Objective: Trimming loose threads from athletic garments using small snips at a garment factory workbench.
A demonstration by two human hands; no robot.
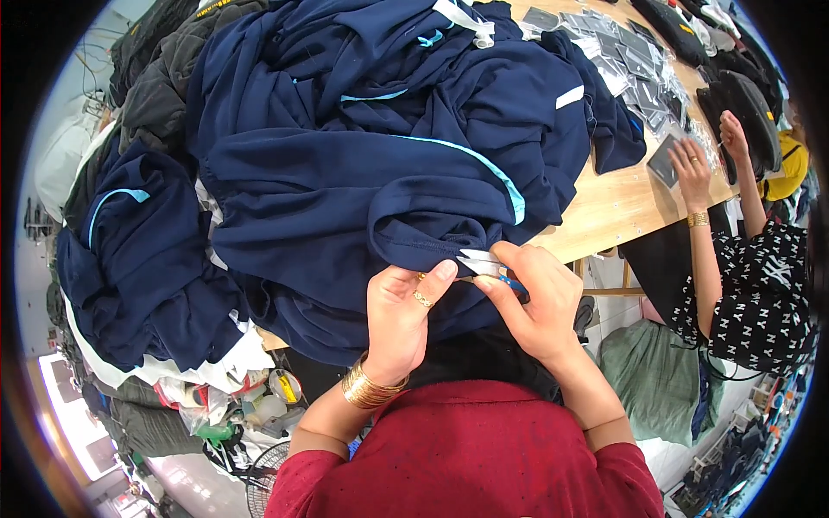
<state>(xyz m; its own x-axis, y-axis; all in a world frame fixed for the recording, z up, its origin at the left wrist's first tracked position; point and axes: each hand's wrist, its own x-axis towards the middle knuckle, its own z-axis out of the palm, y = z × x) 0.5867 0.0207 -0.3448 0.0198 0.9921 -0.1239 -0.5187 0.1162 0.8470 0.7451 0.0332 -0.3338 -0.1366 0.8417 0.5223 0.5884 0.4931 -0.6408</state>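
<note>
A large heap of navy blue garments with light blue trim (302,181) lies in front of me. My left hand (399,312) is closed in a pinch on the edge of a navy garment (432,211), which folds into a loop at the near side of the heap. In my right hand (542,300) is a pair of thread snips (481,262) with silver blades and a blue handle. The blades point left and touch or nearly touch the cloth beside my left thumb. Whether they cut a thread cannot be made out.
On the wooden table (604,211) at the right lie many small grey-and-white packets (635,65). A co-worker's hand (691,168) rests by a dark flat packet (663,161). More navy garments (138,259) are piled at the left, and a fan (266,470) stands below.
</note>
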